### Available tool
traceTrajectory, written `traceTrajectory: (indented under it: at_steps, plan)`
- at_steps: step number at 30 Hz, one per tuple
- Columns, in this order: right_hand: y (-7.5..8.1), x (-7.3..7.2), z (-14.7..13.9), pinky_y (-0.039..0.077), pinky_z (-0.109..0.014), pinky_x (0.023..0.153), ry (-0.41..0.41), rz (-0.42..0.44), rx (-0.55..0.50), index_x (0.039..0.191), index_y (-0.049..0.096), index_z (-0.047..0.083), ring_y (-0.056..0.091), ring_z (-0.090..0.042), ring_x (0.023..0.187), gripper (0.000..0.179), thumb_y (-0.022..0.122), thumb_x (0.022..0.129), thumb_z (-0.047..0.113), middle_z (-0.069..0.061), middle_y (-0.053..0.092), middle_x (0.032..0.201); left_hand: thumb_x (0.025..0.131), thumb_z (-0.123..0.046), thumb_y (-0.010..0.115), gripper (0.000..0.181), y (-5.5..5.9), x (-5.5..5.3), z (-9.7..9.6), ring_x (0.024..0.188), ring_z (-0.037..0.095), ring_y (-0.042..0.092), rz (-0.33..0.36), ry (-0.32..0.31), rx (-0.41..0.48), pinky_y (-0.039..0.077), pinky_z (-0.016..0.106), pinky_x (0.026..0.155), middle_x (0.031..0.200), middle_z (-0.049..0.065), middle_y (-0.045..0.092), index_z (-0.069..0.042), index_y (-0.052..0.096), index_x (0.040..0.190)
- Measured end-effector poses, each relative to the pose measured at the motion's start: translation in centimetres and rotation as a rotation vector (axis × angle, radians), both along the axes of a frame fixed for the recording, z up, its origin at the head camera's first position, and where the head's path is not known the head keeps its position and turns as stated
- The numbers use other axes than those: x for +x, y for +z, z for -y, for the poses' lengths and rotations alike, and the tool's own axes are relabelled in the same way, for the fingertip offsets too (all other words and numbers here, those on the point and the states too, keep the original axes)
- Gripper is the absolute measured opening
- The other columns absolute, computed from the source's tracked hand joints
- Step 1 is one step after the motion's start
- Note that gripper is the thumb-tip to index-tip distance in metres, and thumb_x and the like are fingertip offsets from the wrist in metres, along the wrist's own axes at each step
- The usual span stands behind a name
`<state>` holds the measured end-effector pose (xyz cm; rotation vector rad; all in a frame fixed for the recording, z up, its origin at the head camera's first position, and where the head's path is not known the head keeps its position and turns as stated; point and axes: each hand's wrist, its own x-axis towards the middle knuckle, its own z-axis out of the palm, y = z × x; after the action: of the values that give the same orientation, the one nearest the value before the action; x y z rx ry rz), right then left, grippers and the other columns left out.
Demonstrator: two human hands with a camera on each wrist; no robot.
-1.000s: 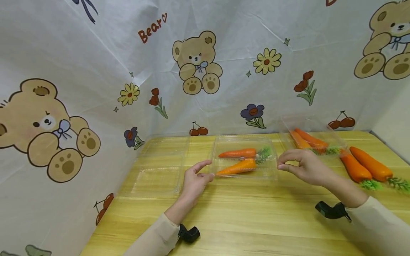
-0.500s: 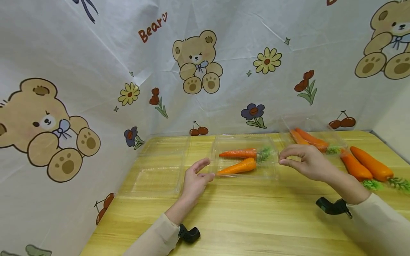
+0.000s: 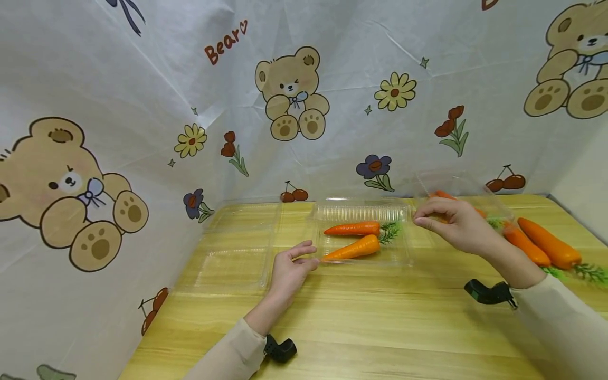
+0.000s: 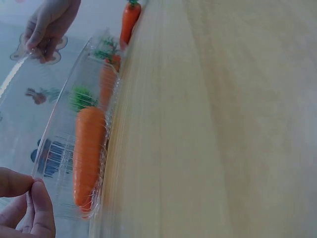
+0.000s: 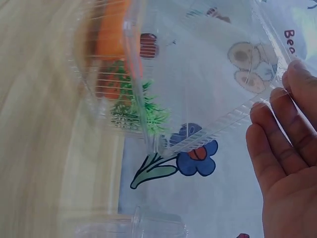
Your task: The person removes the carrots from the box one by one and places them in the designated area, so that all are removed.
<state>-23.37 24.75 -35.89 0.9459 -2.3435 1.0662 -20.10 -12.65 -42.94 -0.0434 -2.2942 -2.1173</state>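
A clear plastic hinged box (image 3: 396,255) lies on the table in the middle of the head view. Two carrots are inside, a redder carrot (image 3: 352,228) behind an orange carrot (image 3: 352,248), leafy tops to the right. My left hand (image 3: 291,274) is at the box's left end; in the left wrist view its thumb and finger pinch the rim (image 4: 41,141). My right hand (image 3: 458,226) pinches the edge of the raised lid (image 5: 213,126) at the right, in the air above the base. The lid stands tilted up, its outline faint in the head view.
An empty clear box (image 3: 233,269) with its lid up stands at the left. Behind my right hand, another clear box (image 3: 499,203) holds carrots, partly hidden. Two loose carrots (image 3: 553,245) lie at the right. A printed cloth (image 3: 342,158) rises along the table's back edge.
My right hand has risen with the lid edge, and the lid has swung up from the box. The carrots inside now show more plainly. My left hand has stayed at the left end.
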Motion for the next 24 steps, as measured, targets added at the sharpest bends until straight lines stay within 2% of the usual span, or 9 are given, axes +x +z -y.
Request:
traceTrajectory:
  at_steps: [4,5,7,9,12,14,17,24]
  plan:
    - [0.3,-0.6,0.1,0.050,-0.009,0.081,0.001,0.037,-0.069,0.100,0.076,0.013,0.060,-0.004,0.084,0.024,0.070,0.092,-0.009,0.000,0.070,0.095,0.086,0.000,0.077,0.030,0.0,0.0,0.0,0.093,0.017,0.072,-0.002,0.004,-0.009,0.060,0.022,0.078,0.147,0.012,0.060,0.007,0.074,0.116]
    - [0.4,-0.7,0.1,0.051,-0.010,0.075,-0.006,0.050,-0.083,0.101,0.076,0.012,0.062,-0.003,0.084,0.023,0.070,0.092,-0.009,0.001,0.070,0.096,0.086,0.000,0.077,0.030,0.0,0.0,0.1,0.093,0.017,0.072,-0.003,0.004,-0.011,0.060,0.022,0.078,0.147,0.013,0.060,0.007,0.075,0.116]
    - [0.6,-0.9,0.1,0.053,-0.011,0.073,-0.028,0.086,-0.105,0.103,0.076,0.009,0.064,-0.003,0.084,0.021,0.069,0.093,-0.008,0.005,0.070,0.098,0.087,-0.001,0.077,0.029,0.0,0.0,0.1,0.093,0.017,0.071,-0.006,0.004,-0.013,0.060,0.021,0.078,0.147,0.013,0.060,0.006,0.075,0.115]
    - [0.9,-1.0,0.1,0.052,-0.016,0.061,-0.057,0.132,-0.115,0.106,0.075,0.006,0.062,-0.007,0.074,0.016,0.069,0.095,-0.003,0.009,0.070,0.098,0.087,-0.001,0.077,0.029,-0.1,0.0,0.1,0.094,0.018,0.071,-0.008,0.004,-0.013,0.060,0.021,0.078,0.147,0.013,0.060,0.007,0.075,0.114]
    - [1.4,-1.4,0.1,0.052,-0.018,0.059,-0.110,0.201,-0.128,0.111,0.074,0.004,0.064,-0.006,0.073,0.015,0.069,0.098,0.003,0.011,0.071,0.098,0.087,-0.001,0.077,0.028,-0.2,-0.1,0.1,0.093,0.019,0.072,-0.010,0.003,-0.008,0.060,0.021,0.077,0.147,0.013,0.060,0.007,0.075,0.114]
    - [1.8,-1.6,0.2,0.053,-0.018,0.061,-0.130,0.232,-0.134,0.115,0.073,0.003,0.065,-0.004,0.074,0.017,0.069,0.099,0.006,0.011,0.072,0.100,0.087,-0.001,0.077,0.028,-0.2,-0.1,0.1,0.093,0.018,0.071,-0.007,0.005,-0.007,0.060,0.021,0.077,0.147,0.013,0.060,0.006,0.075,0.114]
    - [2.2,-2.1,0.3,0.056,-0.014,0.073,-0.147,0.254,-0.148,0.119,0.072,0.004,0.068,0.001,0.089,0.021,0.069,0.099,0.009,0.011,0.072,0.106,0.087,-0.001,0.077,0.027,-0.2,-0.1,0.1,0.093,0.018,0.071,-0.001,0.007,-0.009,0.059,0.020,0.077,0.147,0.012,0.060,0.005,0.076,0.114]
    - [2.7,-3.0,0.4,0.055,-0.013,0.077,-0.180,0.293,-0.138,0.129,0.068,0.008,0.067,0.002,0.095,0.032,0.066,0.102,0.025,0.015,0.070,0.111,0.087,-0.001,0.077,0.027,-0.2,-0.1,0.0,0.099,0.020,0.072,0.001,0.006,-0.009,0.060,0.022,0.081,0.147,0.013,0.060,0.006,0.075,0.114]
